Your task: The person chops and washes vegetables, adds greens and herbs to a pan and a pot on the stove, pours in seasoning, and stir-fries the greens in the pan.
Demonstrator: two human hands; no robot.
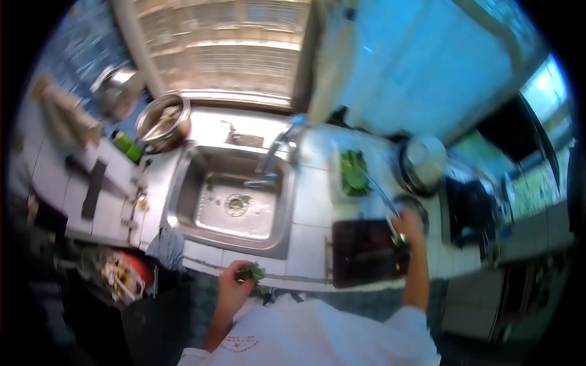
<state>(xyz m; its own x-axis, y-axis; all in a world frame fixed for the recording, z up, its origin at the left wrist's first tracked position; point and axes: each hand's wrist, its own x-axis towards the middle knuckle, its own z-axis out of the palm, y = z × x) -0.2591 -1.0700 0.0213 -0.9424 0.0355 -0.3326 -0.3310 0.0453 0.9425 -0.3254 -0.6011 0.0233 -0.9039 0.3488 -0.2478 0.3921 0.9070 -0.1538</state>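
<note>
Your left hand (233, 283): fingers pinching a leafy sprig (251, 272) at the counter edge, near the sink (279, 245); presumably fingertip-held to spare soft leaves. Your right hand (409, 226): closed round a long utensil (382, 194), type blurred, by the dark board (360, 259). Tub (336, 190) of greens (354, 172): behind it, presumably for easy reach.
</note>
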